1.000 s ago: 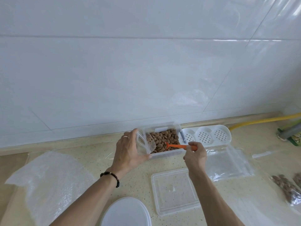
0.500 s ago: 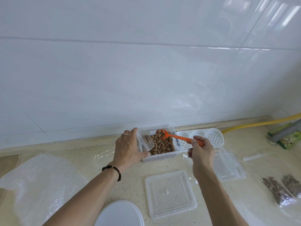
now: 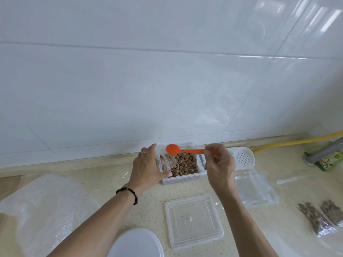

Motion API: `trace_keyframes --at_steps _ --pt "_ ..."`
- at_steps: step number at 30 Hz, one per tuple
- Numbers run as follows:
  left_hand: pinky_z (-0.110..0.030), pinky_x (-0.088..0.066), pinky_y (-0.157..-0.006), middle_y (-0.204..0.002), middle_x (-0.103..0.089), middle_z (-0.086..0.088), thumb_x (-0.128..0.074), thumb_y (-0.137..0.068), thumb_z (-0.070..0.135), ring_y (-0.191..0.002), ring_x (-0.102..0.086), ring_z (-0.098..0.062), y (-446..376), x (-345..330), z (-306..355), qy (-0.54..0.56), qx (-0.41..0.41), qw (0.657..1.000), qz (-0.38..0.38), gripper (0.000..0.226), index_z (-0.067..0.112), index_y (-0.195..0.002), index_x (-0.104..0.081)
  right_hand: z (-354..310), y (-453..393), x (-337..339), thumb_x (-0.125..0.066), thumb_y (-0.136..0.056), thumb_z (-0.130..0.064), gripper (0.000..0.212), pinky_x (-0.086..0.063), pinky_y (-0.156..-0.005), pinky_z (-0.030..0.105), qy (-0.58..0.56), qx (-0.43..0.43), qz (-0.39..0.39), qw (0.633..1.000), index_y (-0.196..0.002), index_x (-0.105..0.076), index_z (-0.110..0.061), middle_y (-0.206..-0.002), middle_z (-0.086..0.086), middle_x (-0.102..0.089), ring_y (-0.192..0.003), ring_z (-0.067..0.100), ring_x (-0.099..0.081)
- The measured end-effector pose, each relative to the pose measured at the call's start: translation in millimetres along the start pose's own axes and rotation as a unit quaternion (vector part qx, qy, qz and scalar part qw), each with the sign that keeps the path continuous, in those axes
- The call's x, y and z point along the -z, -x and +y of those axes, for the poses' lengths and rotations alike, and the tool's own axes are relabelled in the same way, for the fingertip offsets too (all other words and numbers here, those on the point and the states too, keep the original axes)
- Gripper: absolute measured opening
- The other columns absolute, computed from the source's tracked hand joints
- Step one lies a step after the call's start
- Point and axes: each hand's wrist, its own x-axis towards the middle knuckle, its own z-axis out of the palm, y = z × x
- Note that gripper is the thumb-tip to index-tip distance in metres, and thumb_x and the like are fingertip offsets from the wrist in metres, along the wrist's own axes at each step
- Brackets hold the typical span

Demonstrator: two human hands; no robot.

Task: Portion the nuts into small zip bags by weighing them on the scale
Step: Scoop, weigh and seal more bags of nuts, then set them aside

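Observation:
A clear plastic box point(image 3: 182, 178) of brown nuts point(image 3: 186, 164) stands by the wall. My left hand point(image 3: 147, 168) grips a small clear zip bag point(image 3: 165, 161) at the box's left end; some nuts lie in the bag. My right hand point(image 3: 220, 165) pinches the handle of an orange spoon point(image 3: 178, 150), turned bowl-down over the bag's mouth. Two filled zip bags point(image 3: 319, 217) of nuts lie at the far right. I cannot pick out a scale for certain.
The box's clear lid point(image 3: 193, 220) lies in front, a round white lid point(image 3: 135, 243) below it. Bubble wrap point(image 3: 40, 206) covers the left. Spare zip bags point(image 3: 258, 190) and a white perforated tray point(image 3: 243, 158) lie right; a yellow hose point(image 3: 297, 140) runs along the wall.
The spoon dug into the nuts, rose loaded, then swung left and turned over above the bag. My left hand stayed holding the bag.

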Motion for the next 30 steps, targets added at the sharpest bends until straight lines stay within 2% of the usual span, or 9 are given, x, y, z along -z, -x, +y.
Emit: trace_keyframes --at_steps 4,7,9,11,13,17,20,24,30 --pt "-0.040 -0.039 -0.102 -0.133 -0.041 -0.006 -0.082 -0.060 0.056 -0.119 -0.047 -0.022 0.7 -1.1 -4.0 0.000 -0.002 1.000 0.010 0.109 0.020 -0.145 -0.023 20.8 -7.0 3.3 -0.058 -0.096 -0.008 0.016 -0.048 -0.052 0.035 -0.034 -0.096 0.074 0.992 -0.089 -0.063 -0.021 -0.073 0.002 -0.060 -0.054 0.019 -0.054" --pt "-0.039 -0.039 -0.101 -0.130 -0.043 -0.005 -0.082 -0.060 0.056 -0.115 -0.048 -0.022 0.7 -0.2 -6.6 -0.001 -0.002 1.000 0.015 0.108 0.020 -0.144 -0.025 42.6 -9.0 3.9 -0.055 -0.096 -0.011 0.018 -0.051 -0.063 0.042 0.046 -0.109 0.110 0.987 -0.088 -0.060 -0.026 -0.081 -0.005 -0.061 -0.065 0.023 -0.057" --pt "-0.038 -0.039 -0.100 -0.129 -0.044 -0.005 -0.082 -0.059 0.056 -0.113 -0.050 -0.022 1.0 1.1 -8.9 -0.007 -0.005 1.000 0.022 0.108 0.019 -0.144 -0.026 53.1 -6.5 1.8 -0.053 -0.097 -0.011 0.013 -0.048 -0.068 0.039 0.120 -0.096 0.086 0.984 -0.094 -0.061 -0.020 -0.085 -0.008 -0.063 -0.069 0.018 -0.055" --pt "-0.039 -0.039 -0.100 -0.127 -0.045 -0.006 -0.083 -0.059 0.056 -0.111 -0.051 -0.022 1.8 2.1 -11.6 -0.013 -0.009 0.999 0.029 0.108 0.018 -0.144 -0.027 61.6 -2.8 -2.8 -0.051 -0.098 -0.011 0.012 -0.046 -0.066 0.035 0.174 -0.089 0.052 0.979 -0.099 -0.061 -0.016 -0.087 -0.007 -0.063 -0.069 0.019 -0.056" --pt "-0.039 -0.039 -0.100 -0.126 -0.045 -0.006 -0.083 -0.059 0.055 -0.113 -0.049 -0.023 3.7 2.8 -14.0 -0.021 -0.012 0.999 0.031 0.108 0.018 -0.144 -0.027 68.9 1.0 -10.3 -0.050 -0.098 -0.011 0.012 -0.045 -0.063 0.032 0.181 -0.099 0.018 0.978 -0.099 -0.061 -0.016 -0.087 -0.008 -0.062 -0.067 0.019 -0.057" --pt "-0.037 -0.038 -0.100 -0.124 -0.047 -0.006 -0.082 -0.061 0.055 -0.115 -0.047 -0.024 8.4 3.3 -19.7 -0.045 -0.020 0.998 0.036 0.107 0.018 -0.144 -0.027 73.3 5.5 -26.9 -0.052 -0.097 -0.011 0.012 -0.053 -0.059 0.037 0.098 -0.170 -0.024 0.980 -0.095 -0.061 -0.019 -0.088 -0.004 -0.062 -0.065 0.024 -0.063" --pt "-0.037 -0.038 -0.100 -0.125 -0.047 -0.006 -0.082 -0.061 0.057 -0.117 -0.046 -0.024 10.0 3.8 -22.1 -0.052 -0.020 0.998 0.035 0.107 0.018 -0.145 -0.027 73.9 5.5 -29.1 -0.053 -0.098 -0.011 0.010 -0.048 -0.052 0.031 0.035 -0.234 0.026 0.971 -0.098 -0.062 -0.016 -0.087 0.002 -0.062 -0.055 0.020 -0.060" --pt "-0.037 -0.038 -0.099 -0.121 -0.048 -0.003 -0.081 -0.062 0.058 -0.113 -0.048 -0.023 9.1 3.1 -22.3 -0.050 -0.020 0.998 0.036 0.106 0.019 -0.145 -0.028 75.5 4.0 -20.3 -0.054 -0.097 -0.007 0.010 -0.048 -0.050 0.030 -0.045 -0.316 0.097 0.943 -0.099 -0.062 -0.013 -0.084 0.009 -0.063 -0.051 0.016 -0.053" --pt "-0.039 -0.036 -0.102 -0.124 -0.046 -0.004 -0.079 -0.063 0.058 -0.116 -0.045 -0.023 5.6 0.1 -14.3 -0.047 -0.021 0.998 0.025 0.105 0.019 -0.146 -0.026 71.0 3.6 -7.8 -0.054 -0.095 -0.002 0.013 -0.046 -0.051 0.029 -0.118 -0.362 0.127 0.916 -0.102 -0.061 -0.011 -0.086 0.009 -0.069 -0.049 0.016 -0.049"
